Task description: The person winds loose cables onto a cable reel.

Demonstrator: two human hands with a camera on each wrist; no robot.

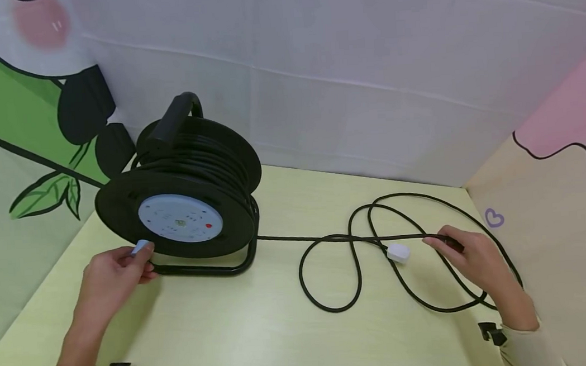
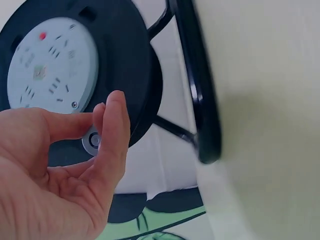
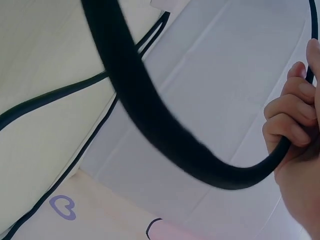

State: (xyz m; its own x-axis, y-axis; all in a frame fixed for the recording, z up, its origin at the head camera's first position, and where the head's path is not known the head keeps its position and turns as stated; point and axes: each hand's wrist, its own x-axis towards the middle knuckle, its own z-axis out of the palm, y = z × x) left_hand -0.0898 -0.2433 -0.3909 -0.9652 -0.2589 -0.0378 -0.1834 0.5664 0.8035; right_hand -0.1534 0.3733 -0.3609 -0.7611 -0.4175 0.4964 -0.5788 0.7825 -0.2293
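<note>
On the pale yellow-green table (image 1: 221,333), my left hand (image 1: 112,272) pinches the reel's winding knob (image 1: 141,247) on the black cable reel (image 1: 179,212). My right hand (image 1: 479,261) curls round the loose black cable (image 1: 330,304) near its white plug (image 1: 398,252). I judge winding-in is at hand: next, crank steadily while feeding slack.

table (image 1: 221,333) yellow-green | on it: cable reel (image 1: 184,212), black cord loops (image 1: 330,304), white plug (image 1: 398,252)
</note>
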